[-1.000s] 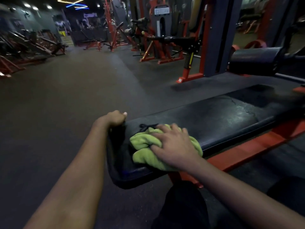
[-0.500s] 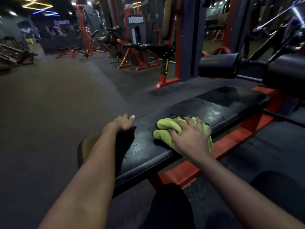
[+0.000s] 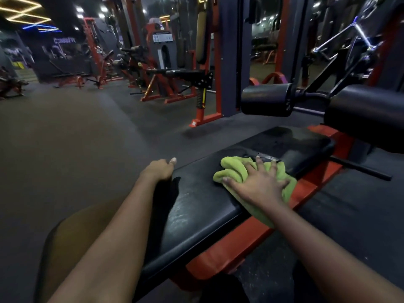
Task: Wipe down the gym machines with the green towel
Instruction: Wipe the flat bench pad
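A crumpled green towel (image 3: 231, 171) lies on the long black bench pad (image 3: 196, 206) of a red-framed machine, about halfway along it and near its right edge. My right hand (image 3: 260, 182) presses flat on the towel with its fingers spread; part of the cloth hangs over the pad's right side under my wrist. My left hand (image 3: 158, 170) grips the pad's left edge, thumb on top, the other fingers hidden over the side. The pad's surface looks scuffed and streaked.
Two black roller pads (image 3: 266, 99) (image 3: 367, 114) stand past the bench's far end. The red frame (image 3: 229, 248) runs under the pad's right side. A red and grey upright machine (image 3: 209, 73) rises behind. Dark rubber floor (image 3: 65, 138) stretches to the left.
My right hand has slid the towel along the pad away from me, toward the rollers, and its fingers have spread wider. My left hand has kept its hold on the left edge.
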{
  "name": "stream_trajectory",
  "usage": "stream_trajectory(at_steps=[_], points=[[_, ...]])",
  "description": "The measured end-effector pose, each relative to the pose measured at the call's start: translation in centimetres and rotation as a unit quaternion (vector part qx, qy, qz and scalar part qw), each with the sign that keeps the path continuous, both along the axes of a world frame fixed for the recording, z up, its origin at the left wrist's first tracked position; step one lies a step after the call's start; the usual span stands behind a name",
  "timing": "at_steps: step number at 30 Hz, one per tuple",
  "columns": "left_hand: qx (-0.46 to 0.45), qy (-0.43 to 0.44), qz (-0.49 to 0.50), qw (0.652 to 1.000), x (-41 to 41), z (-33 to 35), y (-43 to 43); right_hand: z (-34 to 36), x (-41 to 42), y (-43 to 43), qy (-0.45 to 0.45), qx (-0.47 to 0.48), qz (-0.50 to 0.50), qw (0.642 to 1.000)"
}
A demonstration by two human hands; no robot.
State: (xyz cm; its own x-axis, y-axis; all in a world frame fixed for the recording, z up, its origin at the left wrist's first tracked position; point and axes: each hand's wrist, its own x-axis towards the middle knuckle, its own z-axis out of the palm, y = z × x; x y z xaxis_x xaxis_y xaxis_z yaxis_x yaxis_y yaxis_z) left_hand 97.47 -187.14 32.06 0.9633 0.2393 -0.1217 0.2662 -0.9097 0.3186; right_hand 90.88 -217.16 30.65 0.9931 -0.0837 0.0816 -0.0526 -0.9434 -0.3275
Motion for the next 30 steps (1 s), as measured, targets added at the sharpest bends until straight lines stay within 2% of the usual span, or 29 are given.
stream_trajectory(at_steps=[3, 8, 13, 15, 19, 25, 27, 30], points=[[-0.017, 0.011, -0.019, 1.000, 2.3, 0.1, -3.8, 0.1, 3.3, -2.8, 0.005, -0.002, -0.019, 1.000], [0.023, 0.039, -0.010, 0.999, 4.3, -0.3, -4.7, 1.1, 8.1, -6.7, 0.022, -0.023, -0.044, 0.999], [0.024, 0.062, -0.018, 0.998, 6.9, -0.3, -5.5, 0.0, 3.8, -4.5, -0.055, -0.068, 0.038, 0.995], [-0.014, 0.087, -0.031, 0.996, 7.9, -0.4, -6.8, 0.2, 3.9, -4.5, -0.045, -0.069, 0.050, 0.995], [-0.081, 0.115, -0.036, 0.989, 10.4, -2.2, -6.8, 0.7, 10.0, -5.5, 0.006, -0.081, 0.053, 0.995], [-0.121, 0.094, -0.041, 0.987, 11.5, -4.2, -5.8, 1.7, 21.5, -5.4, 0.045, -0.075, 0.058, 0.994], [-0.119, 0.089, -0.043, 0.988, 11.5, -4.5, -5.8, 1.7, 22.1, -4.8, 0.046, -0.079, 0.080, 0.993], [-0.113, 0.091, -0.049, 0.988, 12.0, -4.6, -5.6, 1.4, 19.2, -4.8, -0.003, -0.085, 0.174, 0.981]])
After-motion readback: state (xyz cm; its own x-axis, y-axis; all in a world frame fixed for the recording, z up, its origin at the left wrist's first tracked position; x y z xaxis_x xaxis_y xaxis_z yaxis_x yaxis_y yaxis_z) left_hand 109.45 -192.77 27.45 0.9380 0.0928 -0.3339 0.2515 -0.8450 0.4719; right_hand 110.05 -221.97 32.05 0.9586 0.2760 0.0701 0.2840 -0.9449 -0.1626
